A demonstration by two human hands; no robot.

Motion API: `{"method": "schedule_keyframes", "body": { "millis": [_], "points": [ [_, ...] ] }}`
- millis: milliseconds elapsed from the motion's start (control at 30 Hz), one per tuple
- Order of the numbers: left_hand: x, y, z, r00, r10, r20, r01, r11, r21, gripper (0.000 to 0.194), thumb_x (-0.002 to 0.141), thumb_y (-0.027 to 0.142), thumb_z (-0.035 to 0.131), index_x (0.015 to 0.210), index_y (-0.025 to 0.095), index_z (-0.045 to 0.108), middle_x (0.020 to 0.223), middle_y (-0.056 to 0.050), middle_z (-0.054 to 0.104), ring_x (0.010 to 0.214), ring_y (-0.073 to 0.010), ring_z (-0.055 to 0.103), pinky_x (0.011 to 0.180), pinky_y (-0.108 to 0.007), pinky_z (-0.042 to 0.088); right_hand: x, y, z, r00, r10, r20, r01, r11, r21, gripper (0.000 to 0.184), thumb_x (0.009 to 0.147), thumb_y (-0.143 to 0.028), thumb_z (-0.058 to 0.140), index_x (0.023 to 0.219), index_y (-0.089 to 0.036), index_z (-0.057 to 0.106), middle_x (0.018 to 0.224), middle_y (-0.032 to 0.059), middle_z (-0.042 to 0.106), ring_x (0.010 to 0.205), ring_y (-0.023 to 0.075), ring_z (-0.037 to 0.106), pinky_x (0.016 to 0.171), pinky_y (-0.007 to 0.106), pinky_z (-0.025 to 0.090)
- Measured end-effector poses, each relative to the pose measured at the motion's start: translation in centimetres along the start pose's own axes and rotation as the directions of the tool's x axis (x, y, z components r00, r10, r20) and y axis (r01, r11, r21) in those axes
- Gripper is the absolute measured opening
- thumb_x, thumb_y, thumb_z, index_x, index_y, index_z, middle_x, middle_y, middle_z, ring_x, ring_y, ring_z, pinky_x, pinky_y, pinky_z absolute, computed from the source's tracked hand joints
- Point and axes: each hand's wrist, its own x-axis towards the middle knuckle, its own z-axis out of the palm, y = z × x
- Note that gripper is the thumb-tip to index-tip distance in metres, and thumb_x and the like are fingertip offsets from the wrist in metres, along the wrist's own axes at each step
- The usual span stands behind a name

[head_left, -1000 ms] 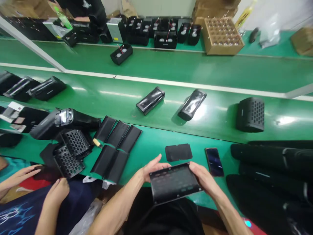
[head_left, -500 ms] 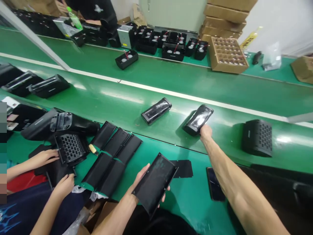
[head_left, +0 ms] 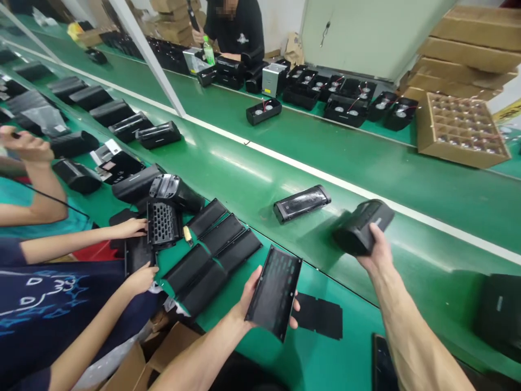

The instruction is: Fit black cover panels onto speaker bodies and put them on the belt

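In my left hand [head_left: 249,304] lies a black curved panel [head_left: 274,293] with small holes along its edges, gripped from beneath by its sides. My right hand [head_left: 377,251] is closed on a black speaker housing [head_left: 362,225], tilted and held over the green belt. A second black housing [head_left: 302,203] rests on the belt left of it. Below the panel, a flat black sheet [head_left: 321,317] lies on the green table. Several similar black panels [head_left: 223,239] are laid out to the left of my left hand.
At left, a co-worker's hands [head_left: 140,277] handle a perforated black grille [head_left: 163,222]. A dark phone [head_left: 382,358] lies near my right forearm. Another housing [head_left: 500,309] stands far right. Across the belt are open housings [head_left: 345,108], a divided carton [head_left: 459,130] and another person [head_left: 240,32].
My right hand has turned the housing and lifted it from the belt. My left hand still holds the panel. The view has swung left, showing more of the co-workers.
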Motion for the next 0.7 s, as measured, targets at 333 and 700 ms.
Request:
{"method": "schedule_keyframes", "body": {
  "millis": [333,700],
  "points": [
    [3.1,-4.6,0.9,0.948,0.222,0.226,-0.174,0.961,-0.215,0.089,0.075,0.079,0.073,0.132,0.010,0.068,0.122,-0.021,0.075,0.109,-0.0369,0.074,0.104,-0.052,0.050,-23.5,-0.5,-6.5,0.962,0.103,0.252,0.014,0.906,-0.424,0.084,0.080,-0.060,0.077,0.153,-0.028,0.050,0.131,0.0111,0.074,0.105,0.0382,0.076,0.081,0.048,0.064],
    [2.0,-6.3,5.6,0.890,0.422,0.172,-0.423,0.905,-0.030,0.076,0.066,0.065,0.088,0.128,0.022,0.072,0.117,-0.014,0.077,0.119,-0.0413,0.067,0.103,-0.051,0.049,-29.4,-0.7,-3.4,0.956,-0.078,0.283,0.269,0.616,-0.740,0.111,0.078,-0.069,0.072,0.168,-0.029,0.021,0.156,0.0151,0.049,0.136,0.0418,0.055,0.107,0.055,0.050]
  ]
}}
